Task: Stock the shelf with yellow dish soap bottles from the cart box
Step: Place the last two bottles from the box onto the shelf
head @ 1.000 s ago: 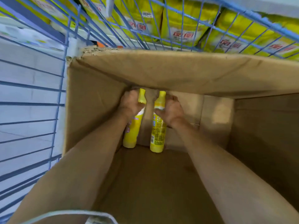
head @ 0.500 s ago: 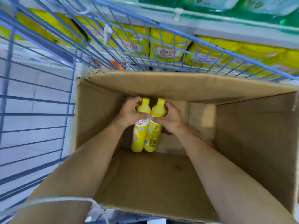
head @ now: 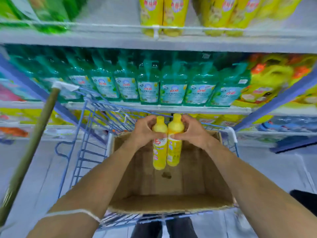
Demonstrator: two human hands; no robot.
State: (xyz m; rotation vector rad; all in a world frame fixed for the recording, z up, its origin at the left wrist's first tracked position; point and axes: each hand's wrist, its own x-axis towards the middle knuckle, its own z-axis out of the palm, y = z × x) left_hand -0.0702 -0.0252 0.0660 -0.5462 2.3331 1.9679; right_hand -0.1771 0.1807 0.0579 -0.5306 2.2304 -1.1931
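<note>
Yellow bottles: Two yellow dish soap bottles are held upright above the open box. The left bottle point(head: 159, 152) and the right bottle point(head: 174, 148) are side by side and touching.
Left hand: The left hand point(head: 145, 133) is wrapped round the top part of the left bottle, with the fingers curled behind it and the thumb pressed on the front.
Right hand: The right hand point(head: 192, 133) is wrapped round the right bottle in the same way.
Box: The brown box point(head: 202, 172) is sat inside the cart, right under the bottles. A small dark spot is seen on its floor.
Cart: The blue wire cart point(head: 82, 140) is parked close to the shelves.
Shelves: More yellow bottles point(head: 163, 14) are seen on the top shelf point(head: 103, 40). A row of green bottles point(head: 149, 86) is lined up on the shelf below it. Yellow things are also seen lower down, but they are too blurred to tell.
Stick: A long brown stick point(head: 34, 143) is leaned at the left.
Step in hand: The carry from box to shelf is judged to be the step now.
How it is done well: The bottles should be gripped tight, because smooth plastic can slip. They should be lifted clear of the cart's rim. A gap beside the other yellow bottles should be picked; which shelf is meant cannot be told. Each bottle should be set down flat before it is let go.
</note>
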